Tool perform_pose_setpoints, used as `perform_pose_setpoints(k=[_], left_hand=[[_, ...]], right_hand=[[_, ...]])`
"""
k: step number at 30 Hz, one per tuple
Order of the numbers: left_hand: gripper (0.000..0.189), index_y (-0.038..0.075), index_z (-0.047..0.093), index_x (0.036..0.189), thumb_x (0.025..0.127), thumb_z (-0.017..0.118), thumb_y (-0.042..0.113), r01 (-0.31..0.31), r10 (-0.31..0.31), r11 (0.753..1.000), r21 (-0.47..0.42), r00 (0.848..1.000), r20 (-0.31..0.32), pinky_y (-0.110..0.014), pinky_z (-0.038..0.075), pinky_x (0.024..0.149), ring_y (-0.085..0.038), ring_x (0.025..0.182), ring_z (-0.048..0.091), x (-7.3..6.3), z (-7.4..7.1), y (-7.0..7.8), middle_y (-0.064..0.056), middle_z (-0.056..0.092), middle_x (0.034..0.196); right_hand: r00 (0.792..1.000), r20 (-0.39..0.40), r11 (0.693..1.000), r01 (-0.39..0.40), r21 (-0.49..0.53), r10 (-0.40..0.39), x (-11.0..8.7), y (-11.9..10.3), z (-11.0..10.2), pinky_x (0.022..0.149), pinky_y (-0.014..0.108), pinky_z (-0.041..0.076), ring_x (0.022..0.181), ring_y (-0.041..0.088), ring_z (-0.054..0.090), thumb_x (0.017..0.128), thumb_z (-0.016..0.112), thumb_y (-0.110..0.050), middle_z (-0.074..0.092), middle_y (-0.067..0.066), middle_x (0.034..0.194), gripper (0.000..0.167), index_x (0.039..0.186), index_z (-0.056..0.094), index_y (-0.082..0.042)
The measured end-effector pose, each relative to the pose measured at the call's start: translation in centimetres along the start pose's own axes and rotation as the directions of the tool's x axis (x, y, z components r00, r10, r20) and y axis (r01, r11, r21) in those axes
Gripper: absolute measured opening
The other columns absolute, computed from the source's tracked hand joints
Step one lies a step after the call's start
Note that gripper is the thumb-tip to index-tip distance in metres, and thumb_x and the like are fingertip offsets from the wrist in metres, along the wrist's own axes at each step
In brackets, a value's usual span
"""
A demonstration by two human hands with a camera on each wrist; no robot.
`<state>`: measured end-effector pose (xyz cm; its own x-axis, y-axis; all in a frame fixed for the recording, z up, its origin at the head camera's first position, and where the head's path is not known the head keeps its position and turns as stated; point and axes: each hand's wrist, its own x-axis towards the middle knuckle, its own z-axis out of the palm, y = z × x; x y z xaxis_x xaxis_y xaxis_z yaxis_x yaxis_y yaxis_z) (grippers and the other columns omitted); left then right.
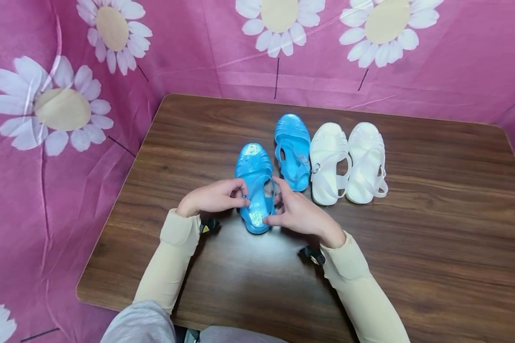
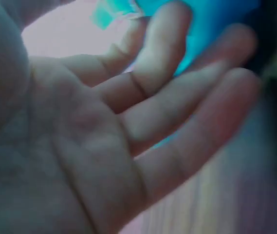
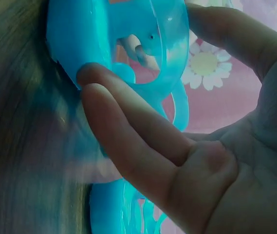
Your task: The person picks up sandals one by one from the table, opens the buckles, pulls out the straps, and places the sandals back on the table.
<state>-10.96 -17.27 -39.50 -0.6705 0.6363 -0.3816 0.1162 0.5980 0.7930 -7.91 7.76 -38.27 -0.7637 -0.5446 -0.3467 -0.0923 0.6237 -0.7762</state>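
A blue jelly sandal (image 1: 254, 164) lies on the table with its toe pointing away. At its left side, near the strap, is my left hand (image 1: 214, 196), thumb and index finger spread apart. In the left wrist view, loosely bent fingers (image 2: 162, 107) reach to the blue plastic; the thumb is mostly hidden. My right hand (image 1: 302, 209) is at the sandal's right side, with the thumb by the heel. The right wrist view shows two nearly straight fingers (image 3: 123, 126) at the sole's edge, and the looped strap (image 3: 175, 44) between them and the thumb.
A second blue sandal (image 1: 292, 138) lies just right and farther back. Beside it stand two white sandals (image 1: 326, 143), also toe-away. The brown wooden table (image 1: 433, 214) ends at a pink cloth (image 1: 206, 52) printed with daisies.
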Motion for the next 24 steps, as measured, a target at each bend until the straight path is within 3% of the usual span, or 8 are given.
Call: perform_pose_setpoints(k=[10,17,21,24], left_hand=[[0.02,0.011,0.052,0.107,0.095,0.061,0.023,-0.028,0.027,0.999,-0.015,0.999,-0.045,-0.028,0.045,0.065,-0.017,0.073,0.053,-0.7,0.4,-0.6,-0.002,0.056,0.082],[0.025,0.01,0.052,0.109,0.094,0.063,0.027,-0.05,0.05,0.999,-0.019,0.999,0.011,-0.027,0.044,0.065,-0.017,0.072,0.051,-0.8,0.1,-0.9,-0.001,0.053,0.081],[0.03,0.008,0.052,0.116,0.093,0.064,0.023,-0.068,0.072,0.994,-0.084,0.996,0.048,-0.029,0.051,0.075,-0.018,0.083,0.059,-1.3,-0.4,-1.5,-0.004,0.059,0.089],[0.033,0.006,0.053,0.12,0.092,0.066,0.017,-0.074,0.08,0.99,-0.121,0.996,0.041,-0.031,0.053,0.083,-0.019,0.092,0.063,-1.6,-0.6,-1.9,-0.006,0.064,0.097]], right_hand=[[0.999,0.044,0.999,-0.016,0.035,0.015,0.0,0.3,-0.6,0.083,0.035,0.054,0.09,0.015,0.065,0.078,0.079,-0.038,0.061,0.008,0.115,0.09,0.145,0.024,-0.011],[0.996,0.089,0.999,-0.001,0.053,-0.003,0.1,0.1,-1.1,0.086,0.038,0.055,0.095,0.019,0.068,0.08,0.078,-0.037,0.064,0.012,0.116,0.088,0.144,0.026,-0.006],[0.998,0.06,0.999,-0.014,-0.035,0.016,0.1,-0.6,-1.5,0.087,0.04,0.055,0.1,0.022,0.067,0.081,0.077,-0.039,0.065,0.011,0.116,0.086,0.145,0.03,-0.006],[1.0,-0.007,0.99,-0.019,-0.14,0.018,0.1,-1.3,-1.6,0.089,0.043,0.054,0.105,0.025,0.064,0.082,0.075,-0.039,0.065,0.012,0.118,0.077,0.141,0.039,-0.007]])
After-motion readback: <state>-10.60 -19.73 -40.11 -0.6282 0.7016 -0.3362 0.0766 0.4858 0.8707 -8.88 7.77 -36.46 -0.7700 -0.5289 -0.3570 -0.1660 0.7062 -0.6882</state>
